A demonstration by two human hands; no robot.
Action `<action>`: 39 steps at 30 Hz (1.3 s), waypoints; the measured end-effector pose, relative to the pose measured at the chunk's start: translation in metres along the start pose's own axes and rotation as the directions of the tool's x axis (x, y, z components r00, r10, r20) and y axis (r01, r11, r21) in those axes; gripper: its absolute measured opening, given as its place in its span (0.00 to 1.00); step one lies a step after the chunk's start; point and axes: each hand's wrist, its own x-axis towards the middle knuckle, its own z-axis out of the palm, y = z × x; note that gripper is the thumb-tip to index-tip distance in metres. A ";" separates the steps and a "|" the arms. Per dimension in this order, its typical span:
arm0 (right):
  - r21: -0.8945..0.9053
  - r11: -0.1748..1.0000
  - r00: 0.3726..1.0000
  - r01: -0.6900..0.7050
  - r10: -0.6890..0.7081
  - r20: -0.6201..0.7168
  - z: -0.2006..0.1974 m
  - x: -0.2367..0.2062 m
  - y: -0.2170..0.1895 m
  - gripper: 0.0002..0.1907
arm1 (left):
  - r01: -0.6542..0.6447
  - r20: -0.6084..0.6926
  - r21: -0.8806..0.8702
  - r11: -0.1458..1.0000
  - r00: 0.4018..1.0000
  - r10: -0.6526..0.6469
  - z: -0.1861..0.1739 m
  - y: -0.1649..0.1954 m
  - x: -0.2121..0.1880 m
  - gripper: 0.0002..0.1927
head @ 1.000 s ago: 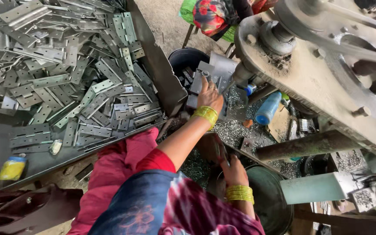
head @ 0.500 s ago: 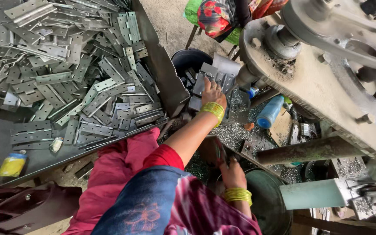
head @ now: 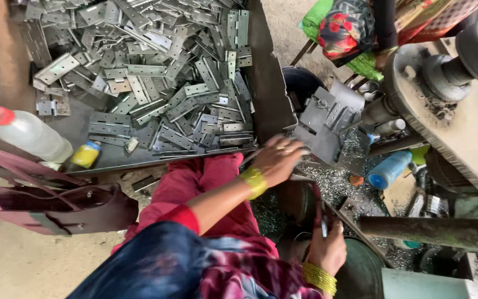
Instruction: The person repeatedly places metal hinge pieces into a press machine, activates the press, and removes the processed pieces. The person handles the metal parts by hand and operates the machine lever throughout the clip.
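My left hand [head: 276, 158], with yellow bangles on its wrist, reaches forward with curled fingers. The fingertips rest at the near edge of a small stack of grey metal hinge plates [head: 323, 123]. Whether it grips a plate is hidden. Lower right, my right hand [head: 327, 250], also with yellow bangles, is closed around a small upright metal piece [head: 325, 224] beside a dark round container [head: 360, 271]. A big heap of similar hinge plates [head: 161, 83] fills a metal tray [head: 266, 94] to the left of my left hand.
A heavy press machine [head: 449, 111] with a rusty bar [head: 432, 232] fills the right side. A blue bottle [head: 388, 170] lies among metal shavings. On the left are a clear bottle with a red cap [head: 29, 134], a small yellow jar [head: 86, 154] and a maroon bag [head: 73, 207].
The view has swung left and down, bringing the clear bottle and bag into sight. My left hand has slid from the top of the plate stack to its near edge. The right hand stays low.
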 end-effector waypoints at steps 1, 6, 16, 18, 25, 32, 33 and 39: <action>-0.003 0.998 0.995 0.069 -0.069 -0.075 -0.011 0.001 -0.014 0.21 | 0.062 0.026 -0.051 0.997 0.998 -0.061 -0.010 -0.017 -0.022 0.15; -0.224 0.967 0.941 0.123 -0.186 -0.284 -0.042 0.016 -0.065 0.13 | 0.367 -0.102 0.529 0.765 0.923 -0.372 -0.032 -0.112 -0.046 0.17; -0.328 0.927 0.895 0.183 -0.296 -0.335 -0.046 0.026 -0.073 0.11 | 0.297 0.104 0.579 0.759 0.897 -0.430 -0.032 -0.141 -0.025 0.14; -0.298 0.935 0.904 0.191 -0.286 -0.317 -0.044 0.024 -0.071 0.11 | 0.309 0.055 0.562 0.767 0.912 -0.407 -0.031 -0.143 -0.036 0.13; -0.279 0.933 0.894 0.226 -0.313 -0.320 -0.037 0.025 -0.064 0.13 | 0.624 -0.128 0.479 0.617 0.745 -0.655 -0.031 -0.153 -0.024 0.14; -0.147 0.947 0.917 0.285 -0.314 -0.245 -0.012 0.042 -0.039 0.15 | 0.587 -0.191 0.535 0.608 0.785 -0.590 -0.041 -0.148 -0.041 0.15; -0.108 0.962 0.930 0.252 -0.272 -0.249 -0.009 0.044 -0.036 0.15 | 0.579 -0.147 0.446 0.683 0.800 -0.582 -0.044 -0.149 -0.043 0.16; -0.148 0.935 0.924 0.321 -0.344 -0.169 -0.009 0.043 -0.036 0.15 | 0.622 -0.033 0.234 0.747 0.773 -0.633 -0.089 -0.142 -0.030 0.14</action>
